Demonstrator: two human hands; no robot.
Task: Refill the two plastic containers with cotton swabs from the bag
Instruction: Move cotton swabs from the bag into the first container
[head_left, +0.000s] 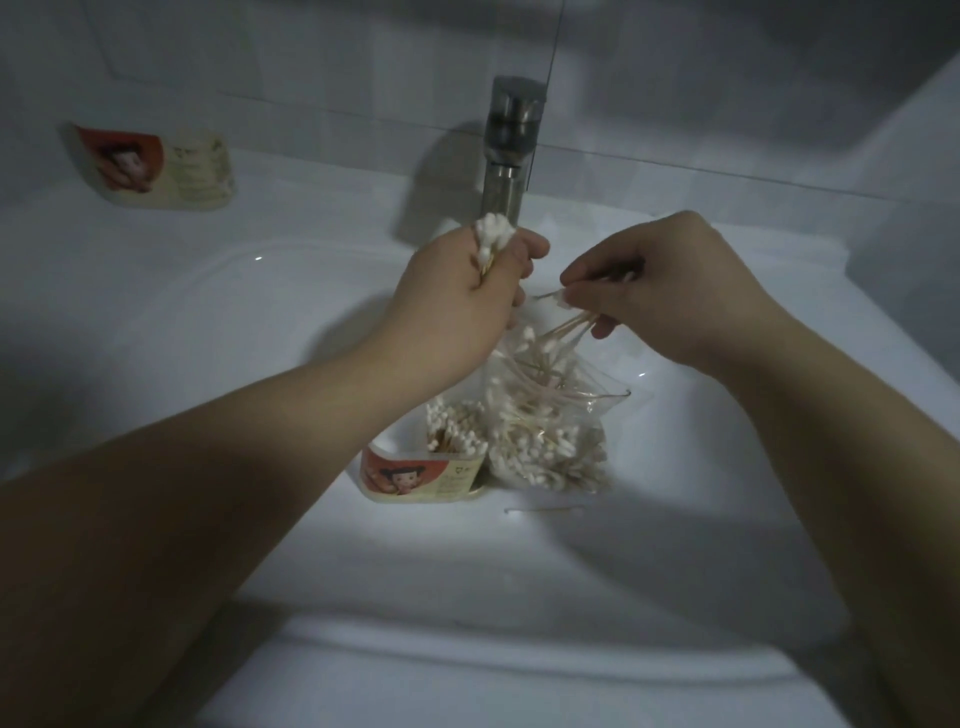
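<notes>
The left hand (457, 296) is curled tight round a bunch of cotton swabs (491, 236); their white tips stick up out of the top of the fist; the right hand (670, 291) is just beside it, and its thumb and fingers pinch a few more swabs (571, 323) that point down at the bag; the clear bag (566, 415) sits right under both hands, full of swabs; I cannot tell which hand holds its top edge; the near container (415, 475) stands below the left hand, touching the bag, with swabs inside; the far container (156, 166) lies well away to the left of the left hand, by the wall; a loose swab (545, 509) lies in the sink (208, 322) below the bag; the tap (511, 145) stands just behind the left hand.
</notes>
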